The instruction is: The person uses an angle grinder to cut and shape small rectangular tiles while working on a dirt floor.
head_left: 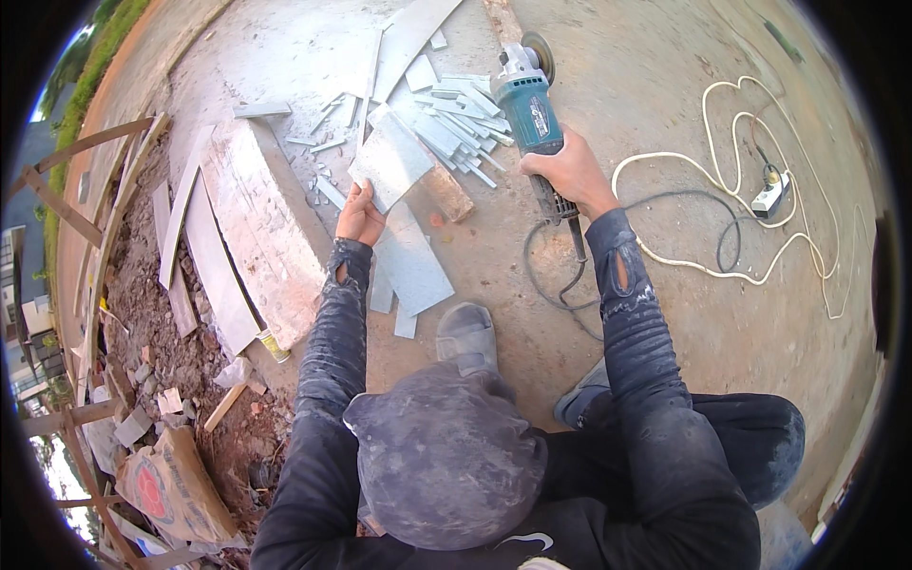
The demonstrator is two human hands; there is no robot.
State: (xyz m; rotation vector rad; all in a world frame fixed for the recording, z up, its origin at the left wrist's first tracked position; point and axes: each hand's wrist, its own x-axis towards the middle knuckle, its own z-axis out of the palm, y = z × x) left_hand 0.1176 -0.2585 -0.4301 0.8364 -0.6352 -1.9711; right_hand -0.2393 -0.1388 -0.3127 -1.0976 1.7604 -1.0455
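My right hand (573, 175) is wrapped round the rear body of a teal angle grinder (530, 112). Its cutting disc (540, 57) points away from me, at the far end, apart from the tile pieces. Between the fingers and thumb of my left hand (360, 217) is the near edge of a grey tile (394, 157), tilted over a block of wood (444, 193). Just beyond and to the right of it lies a heap of narrow cut tile strips (456, 119). A larger grey tile piece (413, 261) rests on the ground nearer to me.
The grinder's dark cord (686, 194) loops right towards a white extension socket (770, 195) with a coiled pale cable (665, 155). At left stand a long concrete block (256, 214), long tile offcuts (217, 261), rubble and a wooden fence (104, 209). A torn paper sack (176, 489) lies lower left.
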